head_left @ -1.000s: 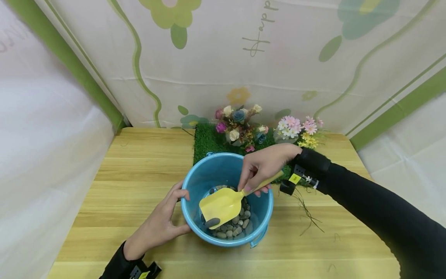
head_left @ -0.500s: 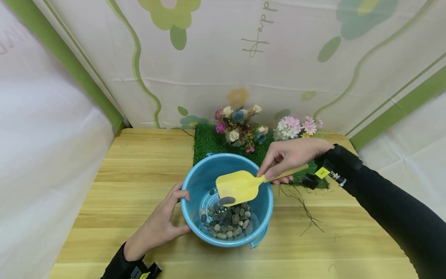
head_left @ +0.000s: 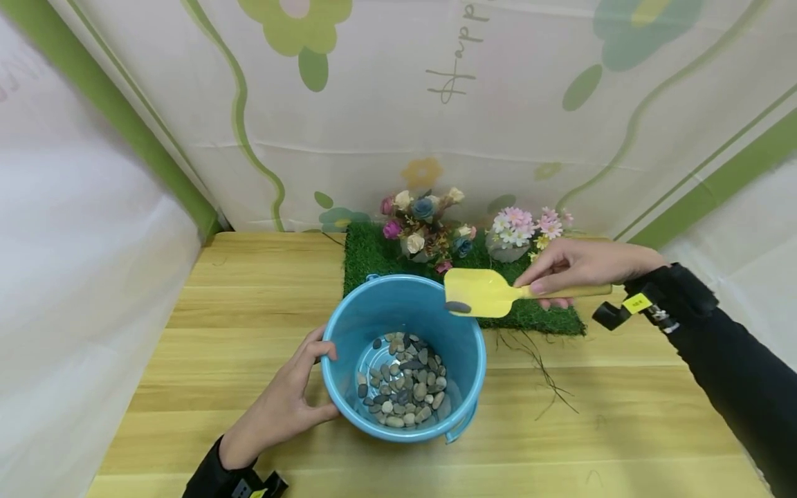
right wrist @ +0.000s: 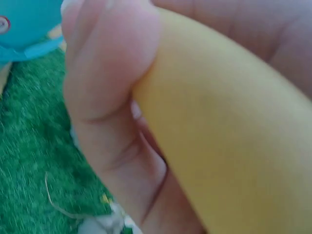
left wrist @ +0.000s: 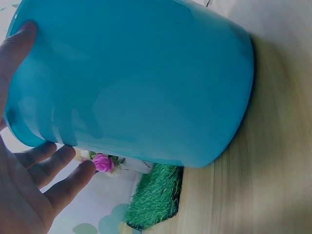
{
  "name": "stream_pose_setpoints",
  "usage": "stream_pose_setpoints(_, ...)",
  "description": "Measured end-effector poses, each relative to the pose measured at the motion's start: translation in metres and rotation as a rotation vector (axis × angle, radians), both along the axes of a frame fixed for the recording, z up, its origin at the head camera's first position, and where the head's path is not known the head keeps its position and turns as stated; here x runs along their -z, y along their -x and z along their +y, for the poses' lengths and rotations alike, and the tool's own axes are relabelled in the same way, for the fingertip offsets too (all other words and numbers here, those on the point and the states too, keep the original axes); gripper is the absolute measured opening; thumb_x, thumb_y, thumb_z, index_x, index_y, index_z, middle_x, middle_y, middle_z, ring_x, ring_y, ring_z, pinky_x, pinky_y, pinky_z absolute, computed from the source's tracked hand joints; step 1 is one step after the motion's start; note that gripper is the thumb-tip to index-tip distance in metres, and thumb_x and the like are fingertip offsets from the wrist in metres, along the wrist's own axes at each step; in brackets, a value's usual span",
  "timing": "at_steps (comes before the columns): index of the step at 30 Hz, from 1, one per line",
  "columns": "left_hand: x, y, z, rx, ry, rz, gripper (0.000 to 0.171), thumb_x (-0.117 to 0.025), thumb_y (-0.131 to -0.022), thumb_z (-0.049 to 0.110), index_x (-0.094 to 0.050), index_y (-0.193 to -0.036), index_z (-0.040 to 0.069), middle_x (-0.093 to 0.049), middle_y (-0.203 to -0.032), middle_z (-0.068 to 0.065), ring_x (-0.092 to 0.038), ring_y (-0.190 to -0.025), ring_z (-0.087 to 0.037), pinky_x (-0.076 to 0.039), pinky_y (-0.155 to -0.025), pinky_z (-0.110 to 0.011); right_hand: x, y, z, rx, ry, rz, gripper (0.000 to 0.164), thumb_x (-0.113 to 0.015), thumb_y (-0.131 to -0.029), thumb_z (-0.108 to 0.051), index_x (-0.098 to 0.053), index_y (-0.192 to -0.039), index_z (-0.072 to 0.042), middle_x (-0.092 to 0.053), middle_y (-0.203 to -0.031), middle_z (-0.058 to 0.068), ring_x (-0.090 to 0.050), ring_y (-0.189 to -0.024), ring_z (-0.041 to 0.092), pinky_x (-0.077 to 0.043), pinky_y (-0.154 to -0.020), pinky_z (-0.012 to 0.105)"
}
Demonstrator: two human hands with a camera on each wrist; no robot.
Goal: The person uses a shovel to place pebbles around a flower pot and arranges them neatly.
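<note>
My left hand (head_left: 274, 408) holds the left rim of a light blue bucket (head_left: 398, 304), with a finger over the edge and the thumb along the outside. In the left wrist view the other fingers (left wrist: 68, 187) lie near the bucket's outer wall (left wrist: 146, 87). Grey and tan pebbles (head_left: 398, 394) cover part of the bucket's bottom. My right hand (head_left: 582, 266) grips the handle (right wrist: 219, 112) of a yellow toy shovel (head_left: 486, 290). One dark grey pebble (head_left: 459, 306) lies on the shovel's blade, which is above the bucket's back right rim and the turf.
A green artificial turf mat (head_left: 373, 256) lies behind the bucket on the wooden table (head_left: 249, 290). Mixed roses (head_left: 423, 225) and pink and white flowers (head_left: 517, 232) stand on it. Dark thin strands (head_left: 544, 373) lie right of the bucket. A printed cloth (head_left: 386, 117) hangs behind.
My right hand has carried the shovel and its pebble up out of the bucket, rightward and back over the rim toward the turf. My left hand has stayed on the bucket.
</note>
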State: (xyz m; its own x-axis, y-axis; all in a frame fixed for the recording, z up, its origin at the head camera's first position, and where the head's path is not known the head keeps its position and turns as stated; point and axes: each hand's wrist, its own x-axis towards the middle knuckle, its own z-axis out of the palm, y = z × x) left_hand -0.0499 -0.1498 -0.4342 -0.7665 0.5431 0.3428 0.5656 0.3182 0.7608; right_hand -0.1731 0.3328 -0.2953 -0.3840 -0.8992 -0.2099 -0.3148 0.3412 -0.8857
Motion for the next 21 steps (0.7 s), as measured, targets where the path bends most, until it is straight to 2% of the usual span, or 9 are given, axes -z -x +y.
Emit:
stream_pose_setpoints(4, 0.001, 0.0, 0.0, 0.005, -0.001, 0.018, 0.07, -0.092, -0.074, 0.011, -0.04, -0.121, 0.015, -0.03, -0.159, -0.015, -0.04, -0.138, -0.041, -0.049, -0.098, -0.055, 0.005, 0.0, 0.025, 0.053, 0.011, 0.012, 0.038, -0.044, -0.105, 0.009, -0.061, -0.137, -0.001, -0.07, -0.09, 0.008, -0.061, -0.063, 0.023, -0.056, -0.059, 0.035)
stream_pose_setpoints(8, 0.003, 0.001, -0.001, 0.013, -0.001, 0.039, 0.067, -0.09, -0.076, 0.011, -0.041, -0.121, 0.013, -0.031, -0.158, -0.017, -0.041, -0.137, -0.042, -0.049, -0.097, -0.055, 0.018, -0.002, 0.048, 0.106, 0.038, -0.001, 0.037, -0.043, -0.104, 0.011, -0.06, -0.136, 0.003, -0.068, -0.087, 0.009, -0.059, -0.061, 0.024, -0.057, -0.063, 0.035)
stream_pose_setpoints(15, 0.004, 0.0, -0.001, 0.008, -0.003, 0.032, 0.061, -0.086, -0.084, 0.032, -0.041, -0.121, 0.014, -0.031, -0.158, -0.016, -0.041, -0.137, -0.042, -0.049, -0.097, -0.055, 0.052, -0.01, 0.089, 0.23, 0.05, -0.038, 0.035, -0.042, -0.104, 0.011, -0.055, -0.136, 0.011, -0.067, -0.084, 0.011, -0.062, -0.063, 0.022, -0.058, -0.062, 0.037)
stream_pose_setpoints(21, 0.004, 0.001, -0.001, 0.009, -0.003, 0.043, 0.066, -0.09, -0.077, 0.016, -0.041, -0.121, 0.014, -0.032, -0.158, -0.018, -0.041, -0.136, -0.044, -0.049, -0.096, -0.057, 0.08, -0.015, 0.117, 0.377, -0.011, -0.072, 0.032, -0.045, -0.106, 0.004, -0.052, -0.134, 0.017, -0.068, -0.083, 0.014, -0.064, -0.066, 0.019, -0.058, -0.064, 0.038)
